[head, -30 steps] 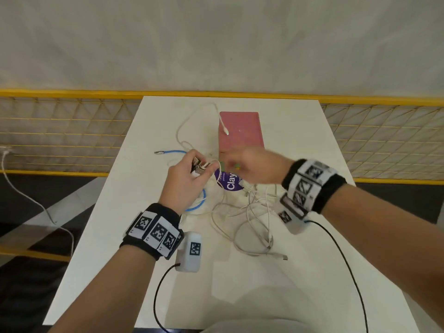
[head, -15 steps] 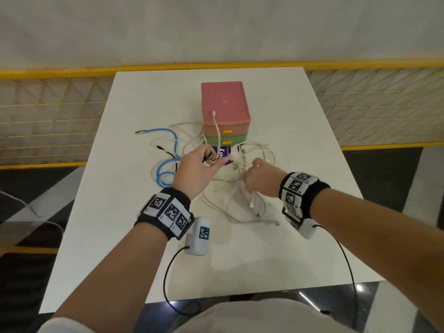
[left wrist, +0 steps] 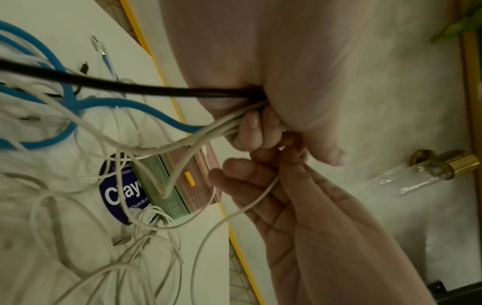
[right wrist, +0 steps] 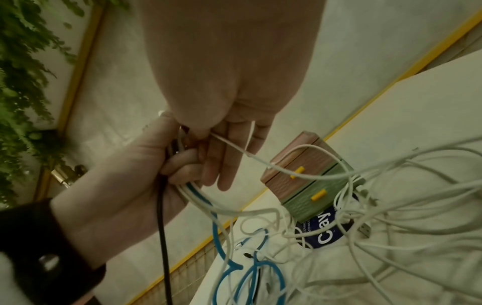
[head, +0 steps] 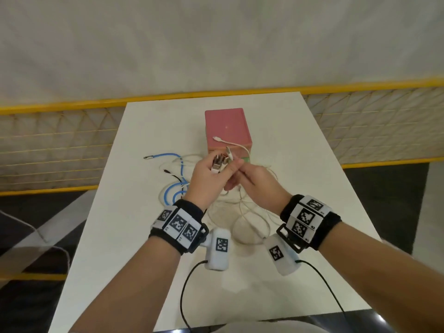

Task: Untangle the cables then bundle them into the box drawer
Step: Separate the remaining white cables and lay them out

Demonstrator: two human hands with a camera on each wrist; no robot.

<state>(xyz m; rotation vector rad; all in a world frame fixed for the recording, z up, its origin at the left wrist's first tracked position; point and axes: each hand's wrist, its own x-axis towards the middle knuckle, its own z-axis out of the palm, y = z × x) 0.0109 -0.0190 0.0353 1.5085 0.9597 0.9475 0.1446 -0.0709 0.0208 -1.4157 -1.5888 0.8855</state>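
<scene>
My left hand (head: 217, 173) is raised above the white table (head: 300, 164) and grips a bundle of cable plugs (head: 219, 162). Black, blue and white leads (left wrist: 208, 128) trail down from its curled fingers (left wrist: 256, 132). My right hand (head: 242, 180) touches the left one and pinches a thin white cable (right wrist: 232, 145) between thumb and fingers. The cable tangle (head: 242, 217) lies below both hands, with a blue cable (head: 168, 156) at the left. Behind stands the box (head: 227, 126) with pink and green drawers (right wrist: 300, 175), both closed. One white plug (head: 217, 138) lies on its top.
A round blue sticker (left wrist: 120, 192) is on the table in front of the box. A yellow rail (head: 72, 105) and mesh fence run behind and beside the table. The wrist cameras' black leads (head: 185, 284) hang over the table's near edge.
Both hands have lifted off the table. My right hand has left the tangle and moved left to meet the left hand, bringing a thin white cable. The left hand still grips the plugs.
</scene>
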